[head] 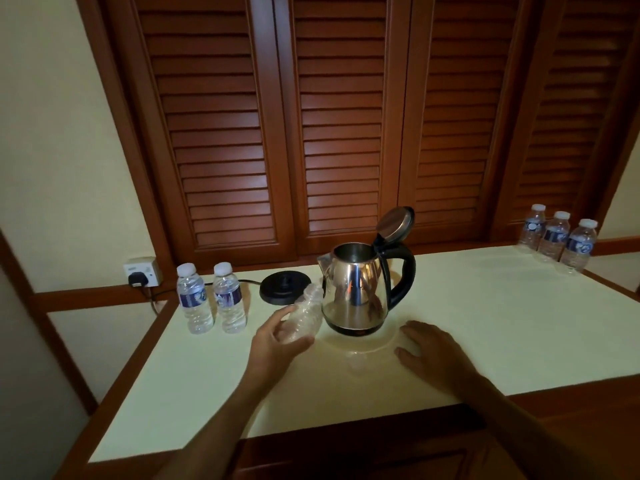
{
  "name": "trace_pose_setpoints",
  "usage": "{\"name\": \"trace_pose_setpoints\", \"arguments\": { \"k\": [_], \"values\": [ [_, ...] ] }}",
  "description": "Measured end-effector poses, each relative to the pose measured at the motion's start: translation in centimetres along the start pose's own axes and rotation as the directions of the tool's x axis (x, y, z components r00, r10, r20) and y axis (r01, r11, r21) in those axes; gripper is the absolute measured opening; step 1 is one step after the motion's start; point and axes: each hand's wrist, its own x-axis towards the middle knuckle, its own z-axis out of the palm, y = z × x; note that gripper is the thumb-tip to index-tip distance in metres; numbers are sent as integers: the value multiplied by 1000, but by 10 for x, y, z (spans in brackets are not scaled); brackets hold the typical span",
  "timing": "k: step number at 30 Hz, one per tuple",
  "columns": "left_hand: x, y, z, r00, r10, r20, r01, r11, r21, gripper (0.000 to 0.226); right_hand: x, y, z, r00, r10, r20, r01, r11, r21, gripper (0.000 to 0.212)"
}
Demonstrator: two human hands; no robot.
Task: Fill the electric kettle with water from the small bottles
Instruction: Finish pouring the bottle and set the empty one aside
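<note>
Now left hand (277,341) fingers hold empty bottle (304,315) by open-lidded kettle (356,292); right hand (433,351) flat, fingers spread.

six bottles (194,299), one kettle (356,292)

We see a kettle (356,292) at the centre of the frame in shiny silver steel with a black handle and black foot; its open lid (395,223) mirrors reddish brown. Left of it our black base (284,287) lies round and plain. The table (485,323) is pale cream, edged in brown wood. The bottles at left (194,299) (229,297) and those at upper right (556,237) are clear with white caps and dark blue labels. Across the top, the shutters (341,116) show red-brown horizontal slats. The socket (143,270) is white, its plug (137,279) black.
</note>
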Motion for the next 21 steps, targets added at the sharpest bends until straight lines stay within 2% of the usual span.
{"name": "trace_pose_setpoints", "arguments": {
  "k": [5,8,10,13,15,18,20,21],
  "values": [
    [-19,-12,4,1000,6,4,-6,995,-96,66,-3,-6,-5,987,-160,-10,157,977,-142,51],
    [-28,-13,4,999,25,-24,-27,996,-82,66,-3,-25,-7,986,-167,11,165,962,-218,41],
    [-29,-15,3,998,47,-31,-49,995,-84,66,-6,-46,-9,986,-146,81,156,977,-145,37],
    [-29,-18,3,997,70,-27,-72,994,-81,67,-9,-78,-7,971,-165,171,160,986,45,45],
    [-29,-18,2,998,66,-26,-68,995,-72,69,-8,-92,-5,955,-176,237,169,984,50,49],
    [-28,-17,2,997,72,-26,-74,995,-65,70,-1,-100,-4,934,-188,305,195,981,8,41],
    [-28,-18,2,997,75,-30,-77,995,-59,71,4,-108,-12,940,-216,263,195,975,104,30],
    [-28,-20,2,996,82,-35,-84,995,-60,72,7,-114,-18,947,-260,189,221,954,204,23]
  ]
}}
